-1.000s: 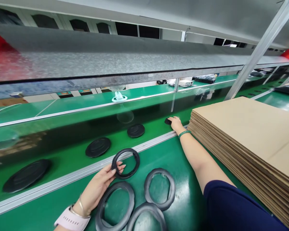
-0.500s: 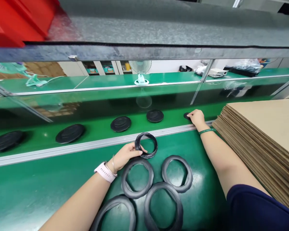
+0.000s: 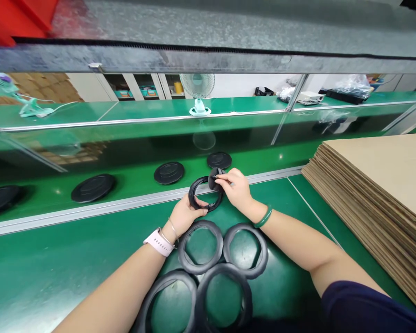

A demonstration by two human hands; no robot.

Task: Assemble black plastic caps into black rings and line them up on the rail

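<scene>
My left hand grips a glossy black ring by its lower left side and holds it raised at the metal rail. My right hand pinches a small round black disc at the ring's upper right edge; whether the two touch I cannot tell. Just below my hands, several matte black rings lie on the green table, among them one at left, one at right and a larger one nearer me. Behind the rail, a flat black round piece sits on the green belt.
More black round pieces lie along the belt to the left. A tall stack of cardboard sheets stands at right. Overhead runs a metal shelf with a red bin. A small fan stands on the far ledge.
My right hand has lifted the small black disc off the belt and brought it left to the ring. The ring in my left hand has risen slightly, and the view has shifted a little.
</scene>
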